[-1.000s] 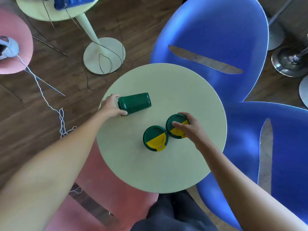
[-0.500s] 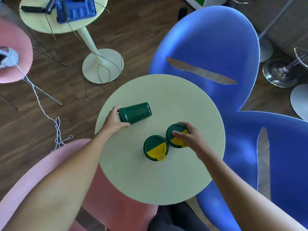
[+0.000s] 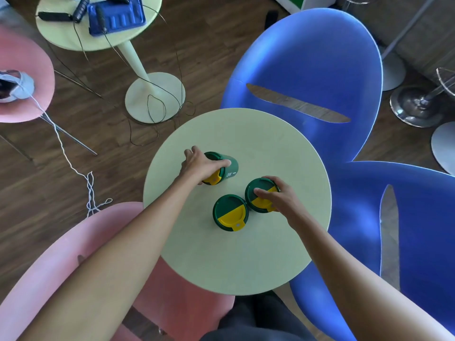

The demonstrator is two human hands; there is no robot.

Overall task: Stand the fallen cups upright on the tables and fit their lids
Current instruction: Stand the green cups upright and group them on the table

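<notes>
On the round pale-green table (image 3: 246, 262), a dark green cup (image 3: 232, 171) with a green-and-yellow lid is tipped up almost upright. My left hand (image 3: 199, 166) grips it over the lid end. A second lidded green cup (image 3: 227, 210) stands upright at the table's middle, untouched. Right beside it stands a third lidded cup (image 3: 256, 190), and my right hand (image 3: 279, 201) rests on its lid with the fingers curled around the rim.
Two blue shell chairs (image 3: 307, 57) (image 3: 423, 217) crowd the table's far and right sides. A pink chair (image 3: 172, 306) sits under the near left edge. A second small table (image 3: 61, 38) with a blue tray (image 3: 115, 17) stands far left, with cables trailing on the wooden floor.
My left hand has tipped the fallen cup up from its side to nearly upright. My right hand stays on the right cup's lid. The view has shifted, the table sitting lower in frame.
</notes>
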